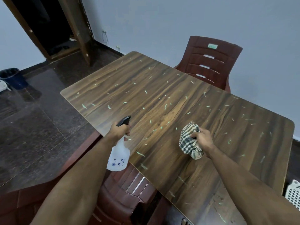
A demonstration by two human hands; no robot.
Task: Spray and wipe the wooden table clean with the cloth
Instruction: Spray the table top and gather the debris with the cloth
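The wooden table (162, 88) fills the middle of the view, strewn with many small pale green scraps. My left hand (119, 131) grips the neck of a white spray bottle (119, 154) with a black nozzle that points out over the table's near left edge. My right hand (203, 138) holds a bunched checked cloth (189, 142), dark green and cream, just above or on the tabletop near its middle. Fine droplets or crumbs speckle the table's near right part.
A maroon plastic chair (209, 62) stands at the table's far side against the blue-grey wall. Another maroon chair (129, 192) sits below me at the near side. A dark bin (13, 77) stands at the far left, a white basket (293, 192) at the right edge.
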